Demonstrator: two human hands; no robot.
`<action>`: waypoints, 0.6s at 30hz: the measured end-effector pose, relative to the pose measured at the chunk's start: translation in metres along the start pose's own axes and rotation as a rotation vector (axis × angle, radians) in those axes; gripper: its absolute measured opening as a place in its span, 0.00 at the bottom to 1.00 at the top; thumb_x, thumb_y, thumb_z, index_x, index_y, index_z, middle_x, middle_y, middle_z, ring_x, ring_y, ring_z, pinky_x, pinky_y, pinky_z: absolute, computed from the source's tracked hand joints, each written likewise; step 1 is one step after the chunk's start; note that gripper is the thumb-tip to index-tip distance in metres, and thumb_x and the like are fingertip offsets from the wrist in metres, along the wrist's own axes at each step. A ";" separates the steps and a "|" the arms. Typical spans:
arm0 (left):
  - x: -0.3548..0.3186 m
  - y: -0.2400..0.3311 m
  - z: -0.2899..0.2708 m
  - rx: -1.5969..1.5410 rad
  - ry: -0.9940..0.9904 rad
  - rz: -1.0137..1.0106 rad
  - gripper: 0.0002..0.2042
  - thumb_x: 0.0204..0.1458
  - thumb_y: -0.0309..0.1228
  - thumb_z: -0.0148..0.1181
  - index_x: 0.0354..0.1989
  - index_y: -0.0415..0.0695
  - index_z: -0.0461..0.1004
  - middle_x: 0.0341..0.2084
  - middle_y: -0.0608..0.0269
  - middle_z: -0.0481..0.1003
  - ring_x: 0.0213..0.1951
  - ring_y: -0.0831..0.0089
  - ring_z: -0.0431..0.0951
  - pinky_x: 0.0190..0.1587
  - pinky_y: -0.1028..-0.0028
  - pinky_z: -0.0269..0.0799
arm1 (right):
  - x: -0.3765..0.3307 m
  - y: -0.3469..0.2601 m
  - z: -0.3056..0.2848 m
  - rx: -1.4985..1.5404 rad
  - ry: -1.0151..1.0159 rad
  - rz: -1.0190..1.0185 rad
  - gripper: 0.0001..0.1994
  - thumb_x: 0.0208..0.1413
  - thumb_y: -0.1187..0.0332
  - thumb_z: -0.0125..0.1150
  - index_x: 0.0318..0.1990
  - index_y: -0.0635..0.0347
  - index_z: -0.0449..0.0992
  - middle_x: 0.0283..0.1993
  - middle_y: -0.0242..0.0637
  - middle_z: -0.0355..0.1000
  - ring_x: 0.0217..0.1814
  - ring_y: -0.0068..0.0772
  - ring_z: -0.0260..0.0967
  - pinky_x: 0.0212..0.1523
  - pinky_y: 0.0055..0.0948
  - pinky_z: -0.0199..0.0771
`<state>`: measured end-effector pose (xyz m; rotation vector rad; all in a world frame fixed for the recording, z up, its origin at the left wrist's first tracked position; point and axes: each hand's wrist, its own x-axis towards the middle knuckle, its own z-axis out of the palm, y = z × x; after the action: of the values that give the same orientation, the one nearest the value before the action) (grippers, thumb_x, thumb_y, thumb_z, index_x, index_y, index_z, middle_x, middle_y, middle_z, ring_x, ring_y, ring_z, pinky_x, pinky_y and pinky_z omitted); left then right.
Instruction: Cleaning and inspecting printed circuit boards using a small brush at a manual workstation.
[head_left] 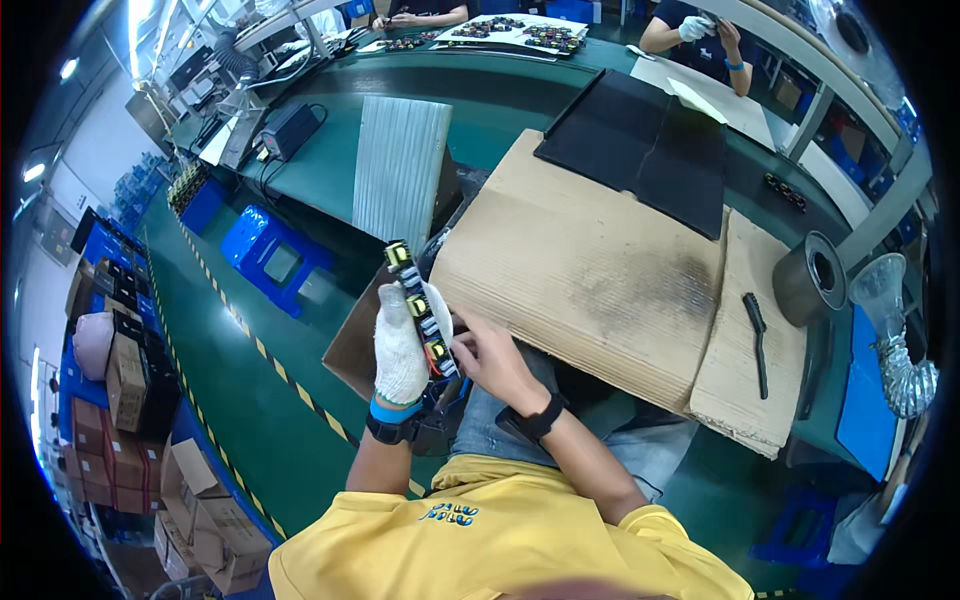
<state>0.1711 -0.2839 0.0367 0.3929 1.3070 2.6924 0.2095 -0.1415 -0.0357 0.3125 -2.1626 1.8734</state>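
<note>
Upright in my left hand (400, 345), which wears a white glove, is a long narrow circuit board (417, 308) with yellow-and-black coils and other parts along it. The gloved fingers are closed around its sides. My bare right hand (492, 362) is at the board's lower right edge, fingers bent and the fingertips against it; part of them is hidden behind the board. Below both hands stands an open cardboard box (352, 345), its inside mostly hidden. Right of them, a flattened cardboard sheet (560, 235) with a dark sooty patch covers the bench.
A black brush (757, 345) lies on the cardboard, near a grey duct pipe (808, 275). Beyond are a black panel (645, 140) and another circuit board (785, 192). A ribbed silvery panel (400, 165) stands ahead; a blue stool (275, 255) is left. Co-workers sit across the bench.
</note>
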 end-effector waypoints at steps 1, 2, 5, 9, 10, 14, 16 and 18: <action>0.004 -0.004 0.008 0.151 0.028 -0.057 0.25 0.72 0.58 0.47 0.39 0.47 0.74 0.24 0.67 0.73 0.25 0.77 0.74 0.25 0.73 0.68 | -0.003 -0.004 -0.008 0.047 -0.001 0.093 0.16 0.71 0.73 0.60 0.60 0.74 0.74 0.55 0.49 0.80 0.49 0.37 0.83 0.49 0.32 0.83; 0.010 -0.010 0.017 0.300 0.051 -0.114 0.26 0.73 0.58 0.45 0.40 0.47 0.75 0.23 0.69 0.72 0.24 0.79 0.73 0.26 0.74 0.68 | -0.003 -0.010 -0.021 0.029 0.017 0.090 0.16 0.71 0.73 0.60 0.60 0.74 0.74 0.55 0.49 0.80 0.49 0.37 0.83 0.49 0.32 0.83; 0.024 -0.036 0.042 0.525 -0.080 -0.167 0.25 0.74 0.55 0.45 0.43 0.44 0.75 0.25 0.68 0.74 0.26 0.78 0.74 0.28 0.74 0.70 | -0.013 -0.050 -0.068 0.189 0.263 0.052 0.21 0.71 0.69 0.60 0.65 0.74 0.73 0.56 0.51 0.79 0.54 0.40 0.82 0.55 0.34 0.80; 0.070 -0.070 0.107 0.693 -0.497 -0.104 0.22 0.76 0.47 0.47 0.51 0.36 0.75 0.30 0.61 0.80 0.31 0.73 0.80 0.34 0.71 0.75 | -0.026 -0.060 -0.124 -0.560 0.466 -0.279 0.21 0.70 0.74 0.58 0.69 0.66 0.72 0.56 0.49 0.78 0.54 0.43 0.80 0.58 0.34 0.79; 0.078 -0.074 0.130 0.715 -0.607 -0.121 0.22 0.76 0.46 0.46 0.53 0.35 0.74 0.31 0.60 0.80 0.31 0.73 0.80 0.35 0.71 0.75 | -0.028 -0.066 -0.137 -0.587 0.496 -0.268 0.21 0.70 0.74 0.58 0.69 0.66 0.72 0.56 0.49 0.78 0.54 0.43 0.80 0.58 0.34 0.79; 0.110 -0.152 0.191 0.406 -0.716 -0.082 0.20 0.76 0.42 0.47 0.56 0.36 0.74 0.37 0.55 0.81 0.36 0.67 0.82 0.39 0.66 0.76 | -0.028 -0.092 -0.182 -0.659 0.687 -0.228 0.23 0.70 0.76 0.58 0.70 0.66 0.71 0.57 0.49 0.77 0.57 0.42 0.78 0.63 0.33 0.75; 0.119 -0.177 0.221 0.357 -0.754 -0.043 0.19 0.75 0.42 0.47 0.56 0.37 0.74 0.38 0.54 0.81 0.39 0.66 0.82 0.41 0.66 0.77 | -0.028 -0.099 -0.210 -0.539 0.708 -0.145 0.23 0.70 0.74 0.60 0.70 0.68 0.71 0.60 0.51 0.76 0.61 0.45 0.77 0.64 0.36 0.74; 0.132 -0.194 0.237 0.291 -0.770 0.053 0.18 0.75 0.41 0.48 0.56 0.37 0.75 0.42 0.53 0.82 0.44 0.64 0.83 0.46 0.66 0.77 | -0.019 -0.105 -0.227 -0.486 0.717 -0.108 0.23 0.70 0.73 0.60 0.70 0.69 0.71 0.62 0.52 0.76 0.64 0.46 0.76 0.65 0.38 0.74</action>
<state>0.1115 0.0439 0.0485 1.3364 1.4030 2.0023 0.2748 0.0677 0.0866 -0.2947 -1.9294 1.0946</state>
